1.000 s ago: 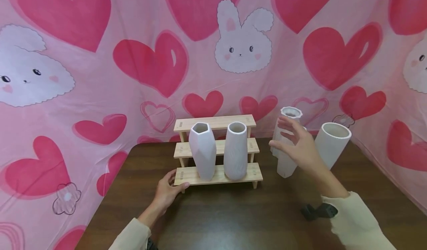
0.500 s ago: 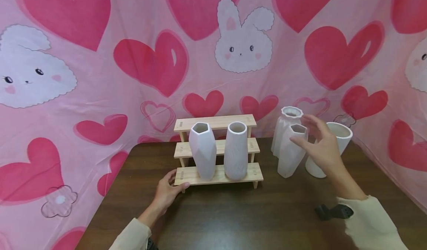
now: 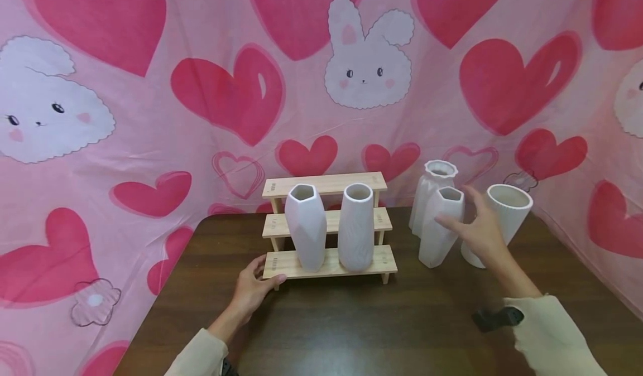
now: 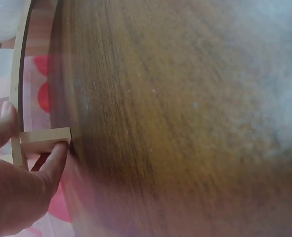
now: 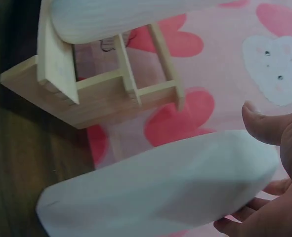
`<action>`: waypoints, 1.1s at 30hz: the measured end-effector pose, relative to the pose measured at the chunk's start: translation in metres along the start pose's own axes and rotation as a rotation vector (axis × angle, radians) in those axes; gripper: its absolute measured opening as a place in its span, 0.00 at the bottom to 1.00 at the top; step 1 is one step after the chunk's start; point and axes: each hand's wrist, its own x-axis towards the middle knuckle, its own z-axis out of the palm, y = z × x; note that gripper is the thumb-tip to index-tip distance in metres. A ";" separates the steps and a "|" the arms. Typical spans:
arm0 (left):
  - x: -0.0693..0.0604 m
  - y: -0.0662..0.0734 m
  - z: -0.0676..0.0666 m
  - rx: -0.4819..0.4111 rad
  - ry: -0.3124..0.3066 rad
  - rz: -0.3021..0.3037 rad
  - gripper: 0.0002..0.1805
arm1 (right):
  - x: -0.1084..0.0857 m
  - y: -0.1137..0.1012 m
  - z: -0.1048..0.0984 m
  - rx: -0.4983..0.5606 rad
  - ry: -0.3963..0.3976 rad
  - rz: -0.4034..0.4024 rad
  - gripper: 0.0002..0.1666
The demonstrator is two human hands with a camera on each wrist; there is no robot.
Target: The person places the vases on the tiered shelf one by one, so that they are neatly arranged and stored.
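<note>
A three-step wooden display stand holds two white vases on its lowest step: a faceted vase and a rounded vase. My left hand grips the stand's front left corner, thumb on the step and fingers against the leg underneath. On the right, my right hand is spread around the upper part of another faceted white vase, which stands on the table. In the right wrist view the thumb looks apart from this vase, while the fingers lie along its other side.
Behind the right-hand faceted vase stands a white vase with a scalloped rim. A wide-mouthed white vase stands to its right, partly hidden by my hand. The brown wooden table meets a pink heart-and-rabbit cloth at the back.
My right hand has moved right and slightly down, from in front of the scalloped vase to around the faceted vase. The left hand keeps its grip on the stand.
</note>
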 end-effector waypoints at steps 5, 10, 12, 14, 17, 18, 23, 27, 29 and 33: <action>-0.002 0.001 0.000 0.003 -0.003 0.001 0.42 | -0.002 0.008 0.008 -0.023 0.052 -0.038 0.48; -0.002 0.002 -0.001 0.002 -0.003 -0.005 0.42 | -0.003 0.013 0.012 -0.039 0.089 -0.076 0.44; -0.002 0.002 -0.001 0.000 -0.003 -0.007 0.42 | -0.002 0.015 0.013 -0.043 0.092 -0.080 0.42; -0.002 0.002 -0.001 -0.003 -0.001 -0.010 0.42 | -0.002 0.016 0.014 -0.046 0.094 -0.086 0.42; -0.001 0.002 -0.001 -0.006 0.000 -0.012 0.42 | -0.001 0.018 0.014 -0.058 0.099 -0.093 0.41; -0.001 0.002 -0.001 -0.006 -0.001 -0.010 0.42 | -0.001 0.018 0.014 -0.062 0.101 -0.095 0.41; 0.000 0.001 -0.001 -0.008 0.002 -0.010 0.43 | 0.000 0.020 0.013 -0.077 0.101 -0.109 0.39; 0.000 0.001 -0.001 -0.015 0.000 -0.017 0.43 | 0.000 0.020 0.011 -0.082 0.092 -0.116 0.37; -0.001 0.000 0.000 -0.020 -0.004 -0.018 0.43 | 0.000 0.021 0.011 -0.080 0.099 -0.107 0.37; -0.002 0.000 0.000 -0.020 -0.005 -0.013 0.42 | 0.000 0.024 0.011 -0.066 0.126 -0.105 0.38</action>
